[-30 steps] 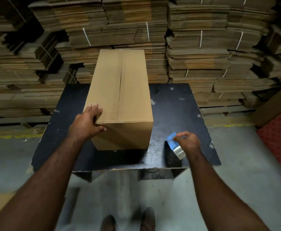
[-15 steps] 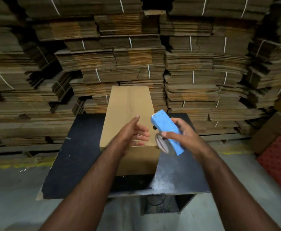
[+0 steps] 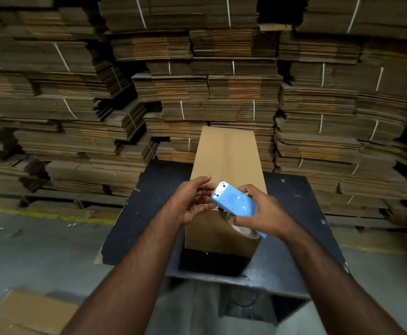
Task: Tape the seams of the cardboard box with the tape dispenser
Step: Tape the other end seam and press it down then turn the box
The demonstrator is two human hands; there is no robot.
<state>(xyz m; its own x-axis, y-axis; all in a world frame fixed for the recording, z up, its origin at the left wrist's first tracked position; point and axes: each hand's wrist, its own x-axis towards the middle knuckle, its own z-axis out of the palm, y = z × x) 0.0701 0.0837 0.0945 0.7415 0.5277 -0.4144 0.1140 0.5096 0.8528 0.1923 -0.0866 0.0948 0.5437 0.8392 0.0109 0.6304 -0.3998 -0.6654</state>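
1. at far left, strapped bundles of flattened cartons point(image 3: 52, 97) fill the background, and a loose cardboard sheet point(image 3: 26, 313) lies on the floor at lower left.
2. the left hand point(image 3: 188, 201) hovers open over the near end of the box, fingers loosely curled toward the dispenser's toothed edge and gripping nothing, apparently ready to find the tape's free end.
3. the cardboard box point(image 3: 226, 151) stands lengthwise on the dark surface point(image 3: 149, 209), flaps closed; its centre seam runs away from the person and looks untaped, a line that would suit one long pull.
4. the blue tape dispenser point(image 3: 233, 201) is held above the box's near end, cutter pointing up and left, the roll beneath it.
5. the right hand point(image 3: 262, 213) is closed around the dispenser's body and roll, steadying it for the first strip.
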